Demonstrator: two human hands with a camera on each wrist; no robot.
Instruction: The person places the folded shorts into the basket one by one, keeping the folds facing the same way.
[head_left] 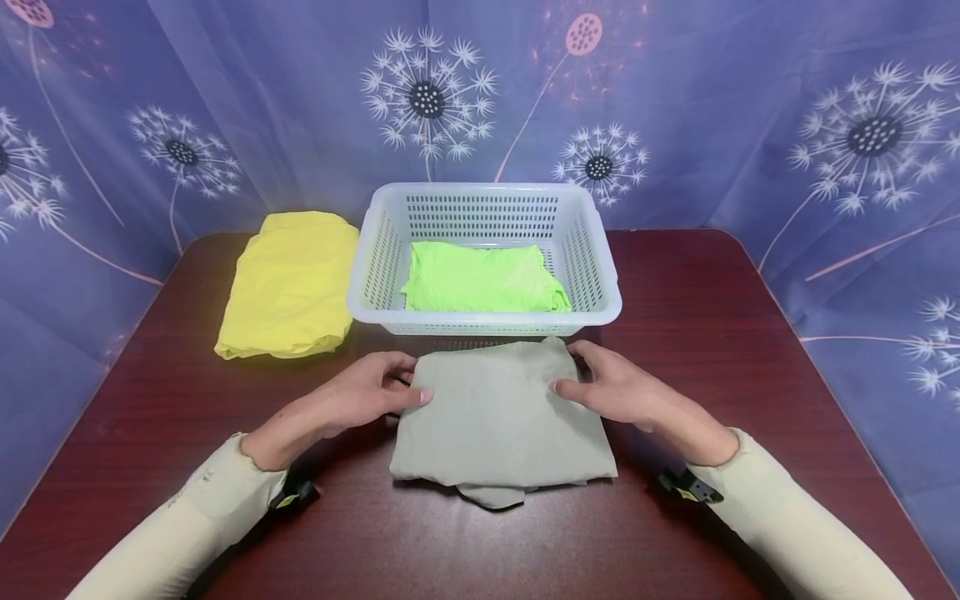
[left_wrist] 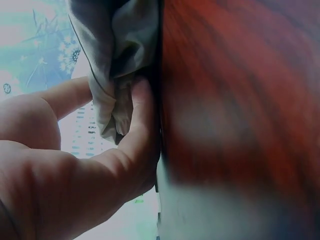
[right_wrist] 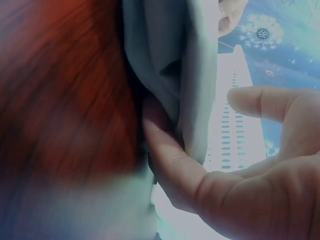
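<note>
A folded grey cloth (head_left: 502,417) lies on the table in front of the basket, a loose flap showing under its near edge. At its left side, my left hand (head_left: 367,392) pinches the edge, thumb on top and fingers beneath; the left wrist view shows the cloth's layers (left_wrist: 107,75) between them. My right hand (head_left: 622,387) is at the right side. In the right wrist view, a finger (right_wrist: 172,160) is tucked under the cloth's edge (right_wrist: 197,100), while the thumb stands a little apart from the upper face.
Behind the cloth stands a white perforated plastic basket (head_left: 483,318) with a folded bright green cloth (head_left: 480,279) inside. A folded yellow cloth (head_left: 292,283) lies left of the basket. The dark red wooden table (head_left: 697,317) backs onto a blue dandelion-print curtain (head_left: 300,100).
</note>
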